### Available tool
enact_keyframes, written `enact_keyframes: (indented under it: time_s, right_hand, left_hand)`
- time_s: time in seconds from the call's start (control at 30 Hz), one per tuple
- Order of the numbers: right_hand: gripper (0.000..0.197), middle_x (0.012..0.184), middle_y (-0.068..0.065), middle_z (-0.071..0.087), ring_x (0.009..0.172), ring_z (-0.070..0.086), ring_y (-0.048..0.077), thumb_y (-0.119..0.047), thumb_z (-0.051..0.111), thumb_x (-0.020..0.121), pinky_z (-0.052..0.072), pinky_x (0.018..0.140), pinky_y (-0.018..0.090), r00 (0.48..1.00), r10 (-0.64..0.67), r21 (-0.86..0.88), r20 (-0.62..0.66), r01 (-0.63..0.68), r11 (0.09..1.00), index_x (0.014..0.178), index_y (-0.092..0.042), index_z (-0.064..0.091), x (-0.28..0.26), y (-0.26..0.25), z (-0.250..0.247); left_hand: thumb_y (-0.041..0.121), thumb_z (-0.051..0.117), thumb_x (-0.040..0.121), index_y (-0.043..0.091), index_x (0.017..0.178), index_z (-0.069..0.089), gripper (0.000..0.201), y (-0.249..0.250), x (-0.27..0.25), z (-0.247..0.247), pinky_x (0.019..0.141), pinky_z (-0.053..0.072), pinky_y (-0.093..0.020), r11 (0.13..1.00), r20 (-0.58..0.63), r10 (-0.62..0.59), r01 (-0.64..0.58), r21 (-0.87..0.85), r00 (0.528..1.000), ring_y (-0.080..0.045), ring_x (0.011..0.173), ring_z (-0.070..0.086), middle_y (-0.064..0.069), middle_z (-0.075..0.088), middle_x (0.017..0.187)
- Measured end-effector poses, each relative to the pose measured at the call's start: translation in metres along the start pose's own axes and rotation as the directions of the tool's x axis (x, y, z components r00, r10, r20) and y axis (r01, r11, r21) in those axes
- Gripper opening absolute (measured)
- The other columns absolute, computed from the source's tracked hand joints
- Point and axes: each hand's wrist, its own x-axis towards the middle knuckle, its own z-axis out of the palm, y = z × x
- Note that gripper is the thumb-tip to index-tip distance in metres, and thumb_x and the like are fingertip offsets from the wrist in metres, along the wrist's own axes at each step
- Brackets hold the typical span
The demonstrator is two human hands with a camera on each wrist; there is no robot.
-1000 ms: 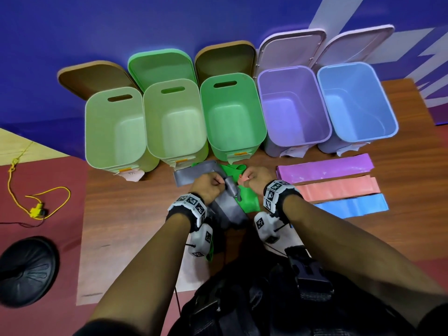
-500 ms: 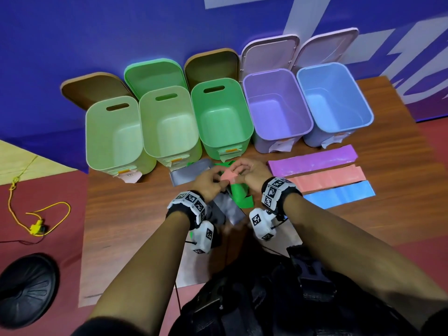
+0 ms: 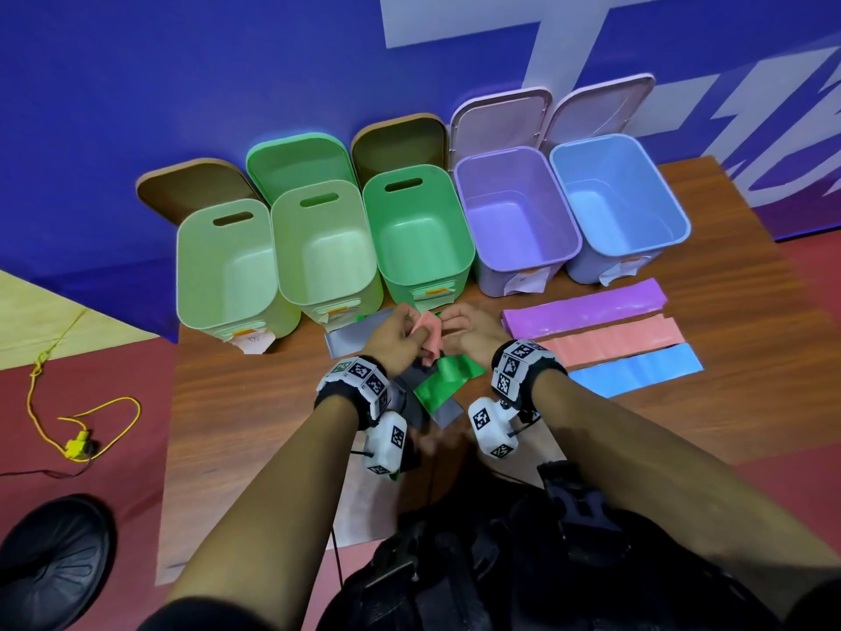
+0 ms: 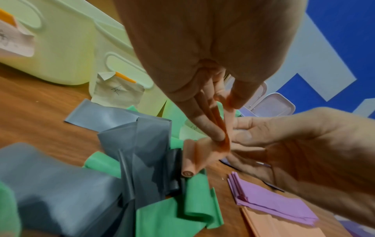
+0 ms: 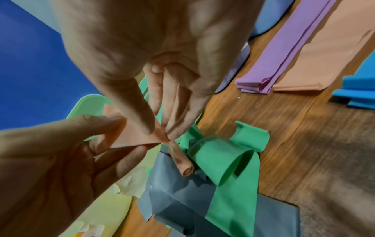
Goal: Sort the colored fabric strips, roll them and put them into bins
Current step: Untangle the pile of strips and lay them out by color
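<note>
both hands [image 3: 428, 332] pinch the salmon strip [image 4: 205, 152], its rolled end hanging below the grip.

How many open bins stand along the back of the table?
5, in a row, from left: pale green bin, second pale green bin, brighter green bin, purple bin, blue bin. None appears hidden.

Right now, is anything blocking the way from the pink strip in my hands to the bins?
Nothing visible does. Both hands pinch the pink strip above the grey and green strips; the bins stand just behind, open, lids leaning against the wall.
</note>
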Motion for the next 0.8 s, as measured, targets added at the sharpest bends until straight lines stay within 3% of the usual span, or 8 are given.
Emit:
enact_keyframes:
  time_s: [0.1,0.17,0.27,0.4,0.5,0.57,0.63,0.8]
  right_hand:
    - [0.048,0.114,0.011,0.07,0.103,0.07,0.028,0.008,0.076,0.066,0.053,0.099,0.049,0.997,0.009,-0.02,0.072,-0.007,1.0,0.104,-0.018,0.06,-0.002,0.001,0.002]
    - [0.054,0.121,0.009,0.068,0.106,0.07,0.023,0.001,0.085,0.064,0.052,0.101,0.047,0.996,0.006,-0.046,0.089,-0.002,0.999,0.106,-0.022,0.06,-0.003,0.001,0.001]
    - [0.055,0.12,0.007,0.067,0.105,0.069,0.021,-0.012,0.091,0.067,0.055,0.094,0.038,0.997,-0.017,-0.082,0.077,0.024,0.996,0.11,-0.021,0.058,-0.006,-0.002,-0.001]
    - [0.033,0.099,0.005,0.07,0.094,0.069,0.022,-0.007,0.079,0.081,0.058,0.083,0.037,0.998,-0.046,-0.046,0.031,0.047,0.998,0.108,-0.016,0.061,-0.008,-0.003,-0.001]
    - [0.032,0.103,0.01,0.071,0.102,0.068,0.03,0.001,0.071,0.084,0.058,0.089,0.045,0.999,-0.04,-0.064,0.004,0.04,0.997,0.101,-0.024,0.062,-0.008,-0.002,-0.003]
    - [0.035,0.107,0.014,0.072,0.102,0.069,0.031,0.003,0.071,0.081,0.058,0.089,0.046,1.0,-0.026,-0.055,-0.002,0.025,0.998,0.099,-0.025,0.061,-0.008,-0.001,-0.005]
    - [0.037,0.108,0.017,0.069,0.097,0.068,0.03,0.005,0.073,0.08,0.058,0.079,0.04,1.0,-0.01,-0.013,-0.017,0.01,1.0,0.098,-0.021,0.056,-0.01,-0.003,-0.005]
    - [0.028,0.092,0.011,0.066,0.084,0.066,0.021,0.004,0.075,0.081,0.057,0.07,0.03,0.999,-0.015,-0.034,-0.042,0.013,0.999,0.087,-0.013,0.054,-0.009,0.001,-0.01]
  left_hand:
    - [0.053,0.061,0.072,0.028,0.088,0.052,0.031,0.006,-0.004,0.001,0.078,0.055,-0.062,0.998,-0.013,-0.022,0.021,-0.055,1.0,-0.044,0.079,0.07,-0.022,0.068,0.088]
    - [0.052,0.058,0.078,0.029,0.088,0.062,0.025,0.017,-0.01,0.0,0.083,0.054,-0.062,0.995,-0.005,-0.032,0.031,-0.095,0.999,-0.044,0.084,0.068,-0.021,0.069,0.09]
    - [0.017,0.043,0.102,0.02,0.093,0.065,0.024,0.03,-0.018,-0.001,0.085,0.054,-0.055,0.981,0.035,-0.051,0.056,-0.185,0.998,-0.035,0.085,0.063,-0.019,0.065,0.092]
    - [-0.02,0.037,0.092,0.007,0.104,0.055,0.034,0.026,-0.019,-0.002,0.063,0.058,-0.03,0.971,0.086,-0.05,0.068,-0.228,0.995,-0.029,0.074,0.063,-0.017,0.061,0.085]
    - [-0.014,0.049,0.094,0.001,0.116,0.053,0.027,0.021,-0.02,-0.004,0.06,0.058,-0.022,0.988,0.032,0.0,0.005,-0.154,0.999,-0.014,0.061,0.066,-0.01,0.056,0.078]
    - [-0.005,0.057,0.095,0.002,0.113,0.056,0.019,0.018,-0.021,-0.004,0.053,0.053,-0.019,0.993,0.011,0.023,-0.021,-0.117,1.0,-0.007,0.049,0.062,-0.008,0.057,0.071]
    - [-0.001,0.058,0.095,0.006,0.1,0.057,0.008,0.014,-0.019,-0.003,0.046,0.047,-0.018,0.992,0.011,0.011,-0.01,-0.122,1.0,-0.008,0.043,0.058,-0.012,0.059,0.069]
    - [-0.007,0.057,0.094,0.008,0.088,0.056,0.016,0.016,-0.016,0.002,0.045,0.051,-0.021,0.987,0.019,-0.017,0.02,-0.16,1.0,-0.011,0.042,0.058,-0.009,0.062,0.066]
